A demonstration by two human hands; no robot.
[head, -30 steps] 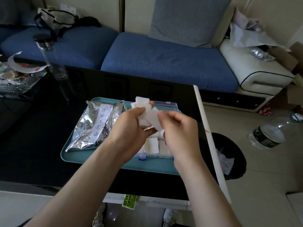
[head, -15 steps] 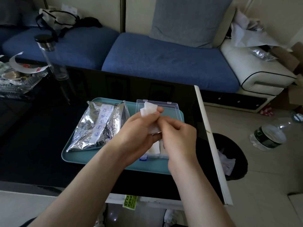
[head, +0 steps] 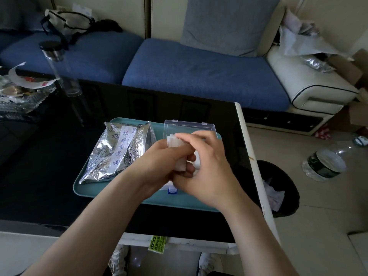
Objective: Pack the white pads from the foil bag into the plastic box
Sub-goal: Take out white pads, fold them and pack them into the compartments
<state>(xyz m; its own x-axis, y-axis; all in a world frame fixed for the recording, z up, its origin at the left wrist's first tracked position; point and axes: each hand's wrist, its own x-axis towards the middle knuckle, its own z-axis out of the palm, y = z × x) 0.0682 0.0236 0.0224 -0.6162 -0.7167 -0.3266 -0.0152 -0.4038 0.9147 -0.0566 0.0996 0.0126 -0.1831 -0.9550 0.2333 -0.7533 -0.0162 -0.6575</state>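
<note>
left hand [head: 159,159] + right hand [head: 211,172] | fingers [head: 200,135] pinch white pads [head: 175,143] | green tag [head: 157,244]: "sixi"

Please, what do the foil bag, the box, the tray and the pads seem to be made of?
The foil bag looks like metallised film: shiny silver, sharply creased. The plastic box seems hard and clear: the tray shows through its lid. The tray is probably smooth teal plastic. The white pads look soft and fibrous, perhaps cotton.

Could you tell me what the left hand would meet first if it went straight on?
The left hand points rightward, so it would likely meet the right hand first, both gripping the white pads.
</note>
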